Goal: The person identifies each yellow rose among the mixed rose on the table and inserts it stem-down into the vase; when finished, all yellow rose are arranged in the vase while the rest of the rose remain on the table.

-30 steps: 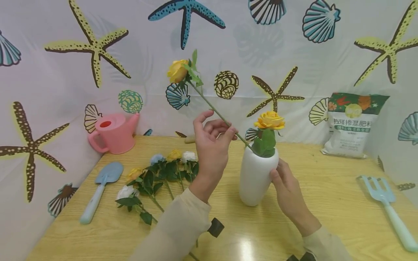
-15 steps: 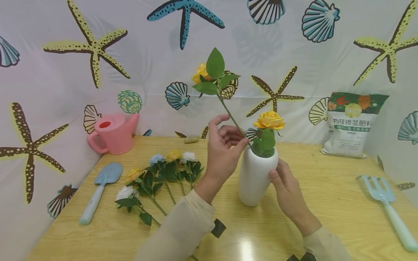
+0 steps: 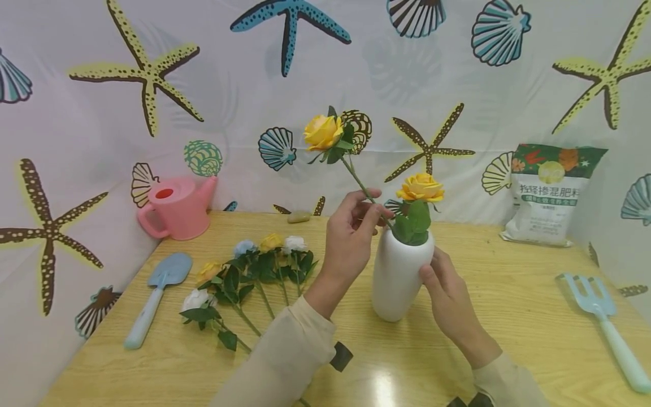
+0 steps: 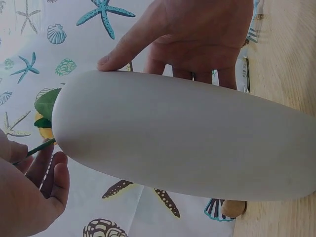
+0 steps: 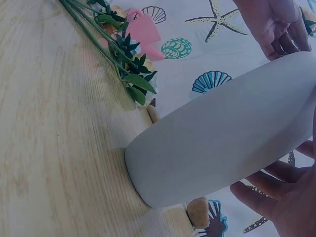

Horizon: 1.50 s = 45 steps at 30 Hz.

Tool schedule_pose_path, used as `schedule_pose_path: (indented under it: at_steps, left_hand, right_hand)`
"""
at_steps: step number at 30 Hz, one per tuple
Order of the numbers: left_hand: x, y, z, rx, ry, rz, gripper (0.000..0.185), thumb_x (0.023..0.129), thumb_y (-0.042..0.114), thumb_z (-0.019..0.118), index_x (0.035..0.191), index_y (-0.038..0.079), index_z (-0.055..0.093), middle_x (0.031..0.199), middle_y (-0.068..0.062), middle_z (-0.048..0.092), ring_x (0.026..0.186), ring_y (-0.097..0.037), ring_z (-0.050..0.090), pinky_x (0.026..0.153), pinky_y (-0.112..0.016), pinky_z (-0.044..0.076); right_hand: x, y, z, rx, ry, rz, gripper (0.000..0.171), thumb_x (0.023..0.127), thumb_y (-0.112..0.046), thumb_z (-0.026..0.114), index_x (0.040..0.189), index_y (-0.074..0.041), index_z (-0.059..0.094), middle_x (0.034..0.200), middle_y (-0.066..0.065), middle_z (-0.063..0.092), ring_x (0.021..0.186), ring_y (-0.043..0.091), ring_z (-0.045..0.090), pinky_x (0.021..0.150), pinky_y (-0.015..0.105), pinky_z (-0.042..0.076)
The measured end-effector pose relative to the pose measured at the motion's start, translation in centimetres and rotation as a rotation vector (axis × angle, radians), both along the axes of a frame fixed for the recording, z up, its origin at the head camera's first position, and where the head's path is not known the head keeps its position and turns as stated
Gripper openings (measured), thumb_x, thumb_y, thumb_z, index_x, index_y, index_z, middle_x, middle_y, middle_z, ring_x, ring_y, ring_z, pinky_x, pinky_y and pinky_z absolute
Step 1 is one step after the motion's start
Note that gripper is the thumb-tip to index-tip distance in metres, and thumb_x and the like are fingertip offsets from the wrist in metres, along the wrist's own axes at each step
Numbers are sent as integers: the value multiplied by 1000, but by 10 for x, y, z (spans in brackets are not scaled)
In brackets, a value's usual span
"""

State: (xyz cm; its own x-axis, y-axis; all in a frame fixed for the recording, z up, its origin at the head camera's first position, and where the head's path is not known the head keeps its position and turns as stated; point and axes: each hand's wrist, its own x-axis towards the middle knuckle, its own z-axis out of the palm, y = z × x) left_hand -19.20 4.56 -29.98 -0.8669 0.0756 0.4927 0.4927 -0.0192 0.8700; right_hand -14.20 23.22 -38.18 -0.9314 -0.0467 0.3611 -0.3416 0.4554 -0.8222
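In the head view my left hand (image 3: pixel 348 243) pinches the green stem of a yellow rose (image 3: pixel 323 133) between thumb and fingers. The stem slants down into the mouth of a white vase (image 3: pixel 398 277), its bloom high to the left. Inside the vase a second yellow rose (image 3: pixel 421 187) stands upright, leaves at the rim. My right hand (image 3: pixel 455 305) holds the vase from the right side, thumb in front and fingers behind. The left wrist view shows the stem (image 4: pixel 42 147) right at the vase's rim. The vase base rests on the table in the right wrist view.
Several artificial roses (image 3: pixel 244 277) lie to the left of the vase. A blue trowel (image 3: pixel 159 294) and a pink watering can (image 3: pixel 180 209) are farther left. At right lie a blue hand fork (image 3: pixel 602 322) and a standing fertilizer bag (image 3: pixel 549 198). A stone (image 3: pixel 298 217) sits behind.
My left hand has moved right and closer to the vase. The held rose's bloom has shifted right and turned, its stem sitting steeper. The right hand stays on the vase.
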Motion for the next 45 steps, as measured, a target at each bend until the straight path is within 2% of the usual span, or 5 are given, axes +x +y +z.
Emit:
schedule_pose_path:
  at_steps: [4,13,20,28,45]
  left_hand:
    - [-1,0,-1,-9,-13,6,18,101,9,60,116,1,66,98,-18,74,87,-26,68,75,-26,53]
    - [-1,1,-4,-37,-52,20,21,97,12,67,115,1,70,103,-16,73,93,-23,68,79,-24,54]
    - [-4,-2,3,255,-68,33,19,94,4,69,109,-6,65,93,-15,70,76,-8,66,69,-20,54]
    - [-4,2,13,439,-168,13,10,90,1,73,98,-1,69,81,5,68,72,-10,64,64,-20,54]
    - [-5,19,1,104,-294,87,13,88,12,77,98,6,74,91,-5,70,84,-10,58,74,-25,47]
  right_hand:
    - [0,0,0,-2,1,0,43,110,-18,39,151,-4,38,147,23,52,134,40,53,95,14,44]
    - [0,0,-1,-3,9,-2,43,110,-18,39,150,-4,38,147,23,52,134,41,52,96,17,45]
    - [0,0,-1,-7,19,12,43,110,-17,38,150,-1,37,147,26,50,135,46,51,100,60,48]
    - [-1,1,2,-5,11,9,44,110,-20,38,149,0,36,148,27,49,135,48,49,101,65,47]
    - [1,0,1,-1,2,7,44,110,-21,38,150,-1,37,148,24,51,135,43,51,101,58,49]
